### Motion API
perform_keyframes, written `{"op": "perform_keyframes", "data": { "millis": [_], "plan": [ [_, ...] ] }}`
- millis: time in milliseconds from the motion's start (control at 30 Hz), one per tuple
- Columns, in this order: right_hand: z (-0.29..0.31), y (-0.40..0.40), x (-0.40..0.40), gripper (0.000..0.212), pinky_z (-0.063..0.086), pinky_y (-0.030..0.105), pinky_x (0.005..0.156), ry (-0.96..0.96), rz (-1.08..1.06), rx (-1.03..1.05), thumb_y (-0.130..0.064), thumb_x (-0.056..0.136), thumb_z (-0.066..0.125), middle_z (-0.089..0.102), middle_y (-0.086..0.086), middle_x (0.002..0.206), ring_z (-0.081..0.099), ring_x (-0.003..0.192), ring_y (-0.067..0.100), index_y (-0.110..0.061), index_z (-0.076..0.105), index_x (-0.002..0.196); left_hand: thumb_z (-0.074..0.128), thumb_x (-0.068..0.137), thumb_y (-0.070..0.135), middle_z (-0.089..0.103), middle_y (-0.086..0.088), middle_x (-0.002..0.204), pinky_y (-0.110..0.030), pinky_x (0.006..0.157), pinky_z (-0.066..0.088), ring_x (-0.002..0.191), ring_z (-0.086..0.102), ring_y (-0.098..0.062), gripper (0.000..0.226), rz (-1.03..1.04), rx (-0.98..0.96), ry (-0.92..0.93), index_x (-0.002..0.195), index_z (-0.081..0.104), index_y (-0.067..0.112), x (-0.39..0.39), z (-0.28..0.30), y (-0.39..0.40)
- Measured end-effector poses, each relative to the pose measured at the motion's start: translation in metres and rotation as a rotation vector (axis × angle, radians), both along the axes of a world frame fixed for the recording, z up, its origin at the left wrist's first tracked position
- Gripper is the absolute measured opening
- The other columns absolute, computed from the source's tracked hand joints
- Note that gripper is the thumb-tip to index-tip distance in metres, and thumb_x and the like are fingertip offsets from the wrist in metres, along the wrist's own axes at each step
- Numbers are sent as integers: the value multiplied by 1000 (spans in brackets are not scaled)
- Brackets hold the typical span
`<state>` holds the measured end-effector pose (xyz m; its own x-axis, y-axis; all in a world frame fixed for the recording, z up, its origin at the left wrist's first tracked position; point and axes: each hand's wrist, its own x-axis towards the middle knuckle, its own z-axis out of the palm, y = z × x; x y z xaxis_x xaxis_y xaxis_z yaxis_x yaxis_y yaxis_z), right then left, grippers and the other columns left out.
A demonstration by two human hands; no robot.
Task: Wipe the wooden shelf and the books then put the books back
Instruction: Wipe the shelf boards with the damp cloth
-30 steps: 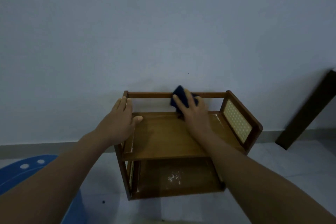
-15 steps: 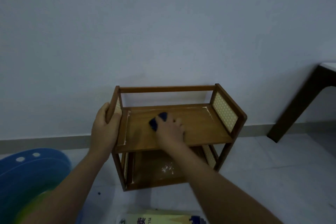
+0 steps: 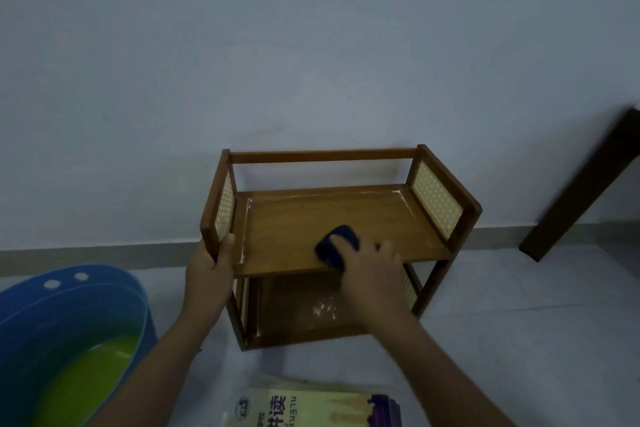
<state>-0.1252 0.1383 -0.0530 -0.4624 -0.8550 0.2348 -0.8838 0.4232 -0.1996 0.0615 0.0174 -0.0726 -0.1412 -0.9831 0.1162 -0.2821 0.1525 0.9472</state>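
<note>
the wooden shelf (image 3: pixel 332 218) stands on the floor against the wall, open front toward the person, long axis left to right. the left hand (image 3: pixel 207 274) grips its left post; the right hand (image 3: pixel 367 267) presses a dark cloth (image 3: pixel 334 250) at the top board's front edge. a hard stroke could tip the light shelf or push dust onto the book (image 3: pixel 318 409) below.

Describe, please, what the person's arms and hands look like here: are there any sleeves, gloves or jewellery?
Both forearms are bare as far as the frame shows, with no sleeves in view. The left hand and right hand wear no gloves, and no rings, watch or bracelet can be seen. The dim light hides finer detail.
</note>
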Motion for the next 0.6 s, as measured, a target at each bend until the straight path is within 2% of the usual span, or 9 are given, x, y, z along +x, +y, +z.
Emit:
{"op": "perform_keyframes", "data": {
  "millis": [100, 233, 367, 500, 600],
  "plan": [
    [13, -2, -45, 53, 32, 44, 98, -43, -213, 106, -19, 94, 40, 42, 7, 135, 35, 117, 33, -36, 29, 142, 38, 97, 43, 59, -2, 112, -18, 66, 39, 97, 55, -17, 46, -16, -2, 21, 132, 47, 15, 0, 1, -6],
    [18, -12, -42, 54, 30, 46, 100, -33, -297, 207, -15, 91, 44, 38, 10, 138, 33, 120, 36, -33, 32, 140, 40, 98, 42, 57, 3, 110, -17, 66, 38, 91, 53, -10, 43, 11, 12, 78, 134, 46, 18, -5, 4, -9],
    [13, -36, 11, 51, 33, 47, 99, -77, -60, 115, -21, 90, 48, 45, 7, 132, 36, 117, 33, -34, 37, 137, 39, 98, 43, 57, 4, 113, -17, 68, 39, 97, 53, -12, 45, 5, 0, 103, 135, 45, 19, -7, 2, -9],
    [1, -49, 53, 58, 31, 46, 99, -113, 156, 9, -13, 89, 51, 36, 8, 144, 32, 119, 34, -34, 36, 140, 41, 98, 44, 61, 2, 113, -18, 69, 41, 95, 57, -11, 42, 14, 5, 100, 131, 49, 19, -4, 0, -16],
    [-29, -19, 43, 64, 39, 46, 95, 17, 316, -171, -12, 82, 61, 32, 8, 150, 36, 124, 36, -33, 39, 138, 39, 97, 47, 63, -1, 100, -22, 66, 41, 88, 59, -14, 44, 6, -5, 72, 120, 54, 13, 1, -10, -16]
  ]
}}
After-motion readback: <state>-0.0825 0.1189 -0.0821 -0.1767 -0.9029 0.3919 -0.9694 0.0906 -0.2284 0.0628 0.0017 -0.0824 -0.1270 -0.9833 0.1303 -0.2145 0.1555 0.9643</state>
